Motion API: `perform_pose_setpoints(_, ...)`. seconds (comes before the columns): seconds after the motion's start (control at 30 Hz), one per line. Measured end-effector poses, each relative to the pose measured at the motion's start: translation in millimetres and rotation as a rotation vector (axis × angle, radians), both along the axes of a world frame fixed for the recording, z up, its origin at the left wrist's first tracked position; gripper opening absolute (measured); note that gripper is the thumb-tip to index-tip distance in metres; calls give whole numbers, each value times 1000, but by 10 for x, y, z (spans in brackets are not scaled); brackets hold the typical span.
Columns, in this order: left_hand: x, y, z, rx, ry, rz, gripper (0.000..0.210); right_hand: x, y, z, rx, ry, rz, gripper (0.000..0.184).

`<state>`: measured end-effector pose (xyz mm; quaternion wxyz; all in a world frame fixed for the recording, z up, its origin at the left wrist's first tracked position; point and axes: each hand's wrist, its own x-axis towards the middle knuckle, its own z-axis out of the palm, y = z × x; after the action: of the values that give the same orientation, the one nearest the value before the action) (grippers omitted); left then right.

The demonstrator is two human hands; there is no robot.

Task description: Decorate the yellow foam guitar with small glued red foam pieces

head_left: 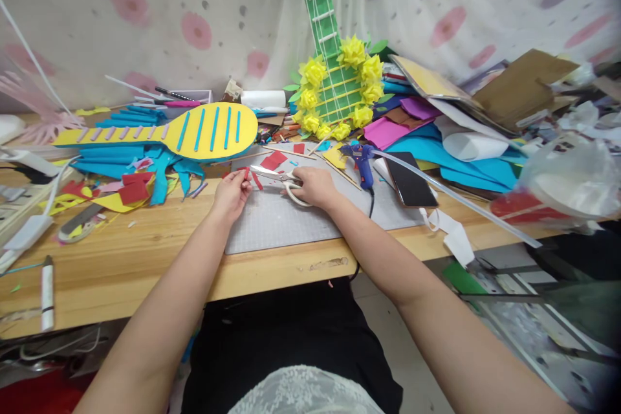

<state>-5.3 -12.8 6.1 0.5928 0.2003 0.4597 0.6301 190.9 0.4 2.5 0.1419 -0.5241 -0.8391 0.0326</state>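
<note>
Above the left part of the grey cutting mat (291, 233), my left hand (231, 194) pinches a small piece of red paper (247, 173) between its fingertips. My right hand (314, 186) is wrapped around the handles of a pair of scissors (272, 173). Their blades point left and reach the red paper at my left fingertips. Whether the blades are parted is too small to tell. A narrow red strip (257, 181) shows just under the blades, and more red scraps (274, 160) lie behind them on the mat.
A blue glue gun (359, 165) and a black phone (411, 180) lie to the right. Behind stand a green paper guitar with yellow flowers (334, 94) and a yellow paper instrument (213, 131). Paper piles (466, 162) crowd the right; a crayon (47, 294) lies front left.
</note>
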Motion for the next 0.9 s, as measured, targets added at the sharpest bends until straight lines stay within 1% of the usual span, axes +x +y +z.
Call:
perform_pose_setpoints(0.13,-3,-5,23,-18,-32,-12,14,-35,-9,-20,26,-9,-3,48)
perform_pose_setpoints(0.27,2,-7,32,-30,-25,-11,15,-49,-25,10,14,-40,-16,47)
perform_pose_setpoints(0.47,25,-26,63,-43,-1,-17,16,-63,-42,46,22,-102,-39,38)
perform_pose_setpoints(0.6,32,-36,79,-48,8,-13,16,-63,-37,44,14,-128,-49,36)
perform_pose_setpoints(0.77,21,-28,32,-9,15,-20,13,-60,-39,46,11,-129,-45,32)
perform_pose_setpoints(0.9,22,-26,-16,49,71,0,11,-48,-37,35,13,-108,-37,30)
